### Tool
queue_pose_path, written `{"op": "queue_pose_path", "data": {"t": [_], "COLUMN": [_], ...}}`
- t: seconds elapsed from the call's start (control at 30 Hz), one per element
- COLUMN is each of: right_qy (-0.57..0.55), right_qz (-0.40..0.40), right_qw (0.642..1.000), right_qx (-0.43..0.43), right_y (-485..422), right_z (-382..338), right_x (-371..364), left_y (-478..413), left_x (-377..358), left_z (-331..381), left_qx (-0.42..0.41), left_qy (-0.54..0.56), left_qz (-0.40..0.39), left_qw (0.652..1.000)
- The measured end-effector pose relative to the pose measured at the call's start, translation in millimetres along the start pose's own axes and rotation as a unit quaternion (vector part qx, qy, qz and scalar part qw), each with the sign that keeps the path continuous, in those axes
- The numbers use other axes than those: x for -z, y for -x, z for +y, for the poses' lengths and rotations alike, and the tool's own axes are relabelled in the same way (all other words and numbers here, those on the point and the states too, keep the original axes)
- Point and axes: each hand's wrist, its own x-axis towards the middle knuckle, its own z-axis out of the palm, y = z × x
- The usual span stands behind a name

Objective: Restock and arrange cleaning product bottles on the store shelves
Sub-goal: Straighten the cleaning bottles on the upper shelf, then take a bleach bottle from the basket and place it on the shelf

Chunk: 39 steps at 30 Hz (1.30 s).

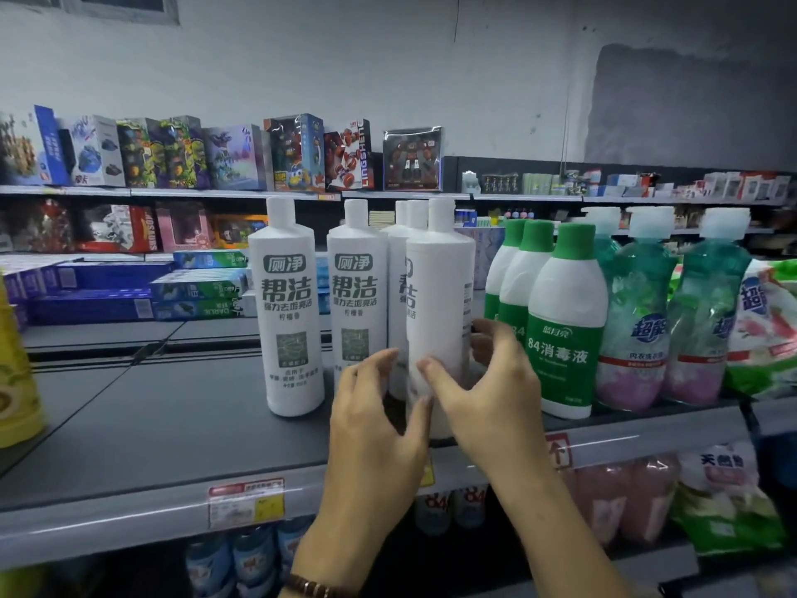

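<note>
Two hands are on a white bottle [437, 295] in the middle of the frame. It stands upright near the front edge of the grey shelf [151, 416], with its label turned mostly away so only part of the writing shows on its left side. The left hand [375, 429] comes up from the bottom and lies on the lower left of this bottle. Its fingers [366, 369] are spread a little and the thumb presses the front. The right hand [487, 399] curls round the lower right side, with fingers reaching behind and the thumb on the front. So both hands are wrapped on the same bottle. A brown bead bracelet [310, 586] sits on the left wrist at the bottom of the frame.

Just left of it stand two more white bottles [293, 304] with their labels facing out. More white ones [407, 235] stand close behind the held one. To the right are green-cap bottles [565, 321] in a row, touching each other. Further right are blue-green pouches [638, 312] with white caps. At the far left edge is part of a yellow bottle [15, 373]. Toy boxes [297, 153] line the high shelf in the upper left. A price tag [246, 500] hangs on the shelf's front edge, lower left.
</note>
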Motion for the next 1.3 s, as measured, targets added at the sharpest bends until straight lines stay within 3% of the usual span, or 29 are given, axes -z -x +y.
{"op": "queue_pose_path", "data": {"t": [0.1, 0.27, 0.37, 0.5, 0.63, 0.73, 0.93, 1.1, 1.2, 1.3], "right_qy": [0.012, 0.006, 0.02, -0.007, 0.011, 0.034, -0.004, 0.033, 0.037, 0.051], "right_qz": [0.048, 0.071, 0.04, -0.054, -0.174, -0.259, -0.414, -0.476, -0.493, -0.512], "right_qw": [0.998, 0.996, 0.995, 0.993, 0.981, 0.965, 0.902, 0.85, 0.844, 0.837], "right_qx": [0.031, 0.056, 0.091, 0.104, 0.083, 0.011, -0.12, -0.223, -0.209, -0.186], "right_y": [25.3, 69.1, 95.8, 133.5, 174.9, 205.5, 254.6, 277.6, 288.5, 298.9], "right_z": [-4.4, -0.2, 10.2, 33.5, 86.9, 125.2, 175.0, 199.7, 207.5, 219.0], "right_x": [-0.9, -8.5, -15.7, -29.3, -41.1, -47.3, -61.2, -88.2, -102.2, -112.5], "left_y": [14.6, 37.7, 56.2, 91.5, 129.6, 157.7, 217.7, 255.6, 267.9, 272.4], "left_x": [33.0, 90.4, 113.7, 130.4, 136.5, 140.6, 116.4, 70.1, 41.5, 21.7], "left_z": [2.3, -10.7, -35.1, -71.5, -107.0, -127.3, -166.9, -197.6, -219.4, -241.6], "left_qx": [0.006, 0.064, 0.112, 0.149, 0.205, 0.291, 0.392, 0.405, 0.407, 0.413], "left_qy": [0.029, 0.094, 0.1, 0.02, -0.044, -0.038, -0.098, -0.116, -0.116, -0.127], "left_qz": [-0.049, -0.194, -0.277, -0.339, -0.363, -0.337, -0.312, -0.315, -0.328, -0.386], "left_qw": [0.998, 0.974, 0.949, 0.929, 0.908, 0.895, 0.86, 0.851, 0.844, 0.815]}}
